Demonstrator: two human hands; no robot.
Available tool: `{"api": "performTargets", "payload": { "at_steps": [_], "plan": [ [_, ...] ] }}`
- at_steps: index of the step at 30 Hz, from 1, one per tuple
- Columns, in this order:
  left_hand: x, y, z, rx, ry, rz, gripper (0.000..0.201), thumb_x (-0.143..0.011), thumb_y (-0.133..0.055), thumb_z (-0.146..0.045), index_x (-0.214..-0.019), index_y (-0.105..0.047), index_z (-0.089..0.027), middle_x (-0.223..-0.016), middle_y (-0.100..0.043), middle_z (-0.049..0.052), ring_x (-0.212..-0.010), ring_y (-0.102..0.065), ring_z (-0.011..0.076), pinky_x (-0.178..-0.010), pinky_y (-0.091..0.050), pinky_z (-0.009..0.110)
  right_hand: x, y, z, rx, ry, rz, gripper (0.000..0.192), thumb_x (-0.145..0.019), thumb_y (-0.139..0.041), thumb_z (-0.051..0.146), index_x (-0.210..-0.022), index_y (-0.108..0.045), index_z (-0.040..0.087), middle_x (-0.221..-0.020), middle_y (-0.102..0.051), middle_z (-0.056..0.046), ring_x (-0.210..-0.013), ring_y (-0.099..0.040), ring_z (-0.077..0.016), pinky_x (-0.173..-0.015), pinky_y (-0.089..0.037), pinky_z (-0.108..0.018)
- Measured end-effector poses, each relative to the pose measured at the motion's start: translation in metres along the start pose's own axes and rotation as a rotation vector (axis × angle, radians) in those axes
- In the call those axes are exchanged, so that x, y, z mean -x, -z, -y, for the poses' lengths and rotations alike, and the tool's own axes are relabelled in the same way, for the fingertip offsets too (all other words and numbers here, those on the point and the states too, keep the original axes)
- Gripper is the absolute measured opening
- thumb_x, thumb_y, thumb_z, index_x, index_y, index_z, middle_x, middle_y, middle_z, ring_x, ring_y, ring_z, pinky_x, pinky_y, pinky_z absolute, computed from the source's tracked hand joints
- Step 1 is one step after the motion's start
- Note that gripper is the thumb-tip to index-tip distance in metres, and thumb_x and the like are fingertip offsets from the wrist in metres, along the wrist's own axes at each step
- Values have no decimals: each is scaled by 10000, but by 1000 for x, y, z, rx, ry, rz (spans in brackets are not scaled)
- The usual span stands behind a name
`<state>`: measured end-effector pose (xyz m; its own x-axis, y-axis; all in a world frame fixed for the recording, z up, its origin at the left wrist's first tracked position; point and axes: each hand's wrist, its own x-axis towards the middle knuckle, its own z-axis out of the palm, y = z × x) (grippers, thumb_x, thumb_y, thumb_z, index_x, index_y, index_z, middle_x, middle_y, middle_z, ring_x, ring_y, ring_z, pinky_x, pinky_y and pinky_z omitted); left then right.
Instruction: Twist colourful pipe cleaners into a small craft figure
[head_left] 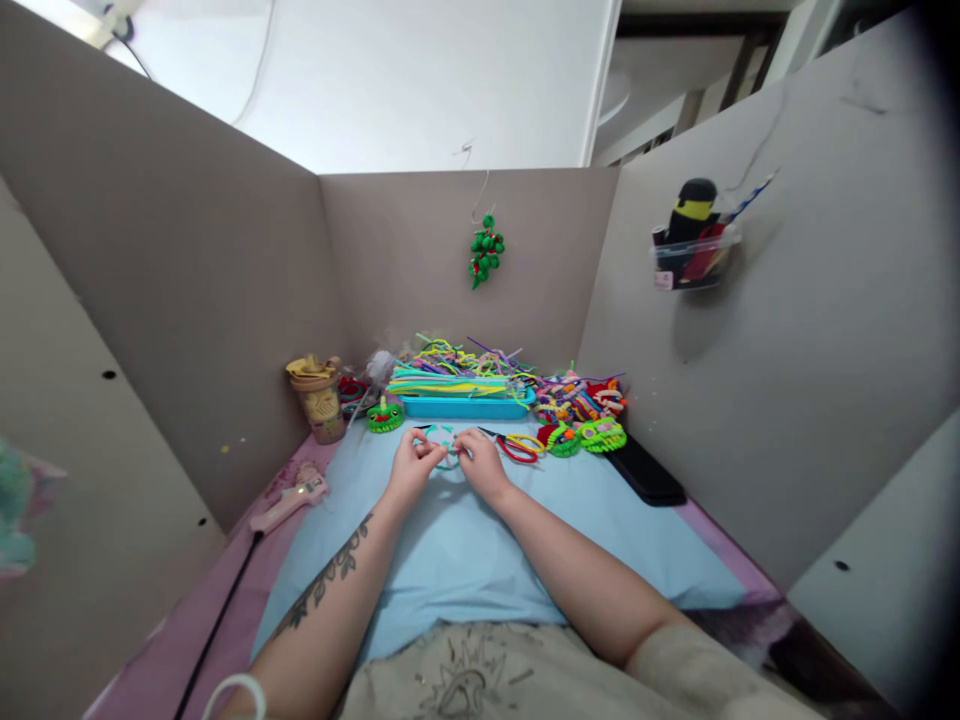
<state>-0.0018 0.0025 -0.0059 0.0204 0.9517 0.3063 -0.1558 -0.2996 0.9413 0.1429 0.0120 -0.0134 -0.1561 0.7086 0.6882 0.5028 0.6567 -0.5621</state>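
Observation:
My left hand (417, 464) and my right hand (478, 462) meet over the middle of the blue sheet. Between them is a teal pipe cleaner (448, 463) bent into a loop, pinched on either side by thumb and fingers. Scissors (521, 448) with red and yellow handles lie just beyond my right hand. Behind both hands stands a blue tray (469, 408) piled with pipe cleaners (457, 380) in many colours. To its left sits a small green figure (385, 415) made of the same fuzzy material.
A pink glue gun (289, 505) with a black cord lies left, near a brown cup (319, 400). Green fuzzy pieces (602, 435) and a black phone-like slab (646, 470) are at right. Grey panels (420, 250) enclose the table; a clear holder (694, 262) hangs on the right one.

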Motion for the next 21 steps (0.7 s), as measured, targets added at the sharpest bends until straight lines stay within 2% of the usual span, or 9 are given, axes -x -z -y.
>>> {"api": "performTargets", "payload": {
  "at_steps": [7,10,15,21],
  "plan": [
    [-1,2,0,20,26,11,445,-592,-713,-325,-815,-345,-213,-580,-576,-74,-514,-538,83,-543,-381,198,-2,6,0,110,123,86,182,-716,-471,63,-709,-578,210,-855,-581,-42,-874,-462,-199,-795,-361,-317],
    [-1,3,-2,23,63,12,450,-587,-719,-323,-821,-351,-210,-579,-592,-67,-511,-541,85,-545,-378,197,-3,7,-2,125,161,121,135,-721,-507,90,-750,-570,205,-820,-577,-38,-848,-468,-199,-776,-363,-319],
    [-1,4,-3,37,114,13,446,-583,-725,-315,-823,-364,-210,-580,-603,-65,-471,-520,75,-506,-343,180,-3,9,-3,116,225,149,214,-726,-449,41,-817,-566,196,-812,-573,-34,-819,-491,-183,-750,-377,-298],
    [-1,4,-1,58,106,27,445,-585,-728,-300,-824,-365,-206,-588,-607,-60,-507,-537,75,-535,-352,175,-2,7,-4,123,198,131,244,-723,-443,30,-829,-579,203,-864,-560,-39,-817,-520,-169,-722,-400,-275]
  ]
}}
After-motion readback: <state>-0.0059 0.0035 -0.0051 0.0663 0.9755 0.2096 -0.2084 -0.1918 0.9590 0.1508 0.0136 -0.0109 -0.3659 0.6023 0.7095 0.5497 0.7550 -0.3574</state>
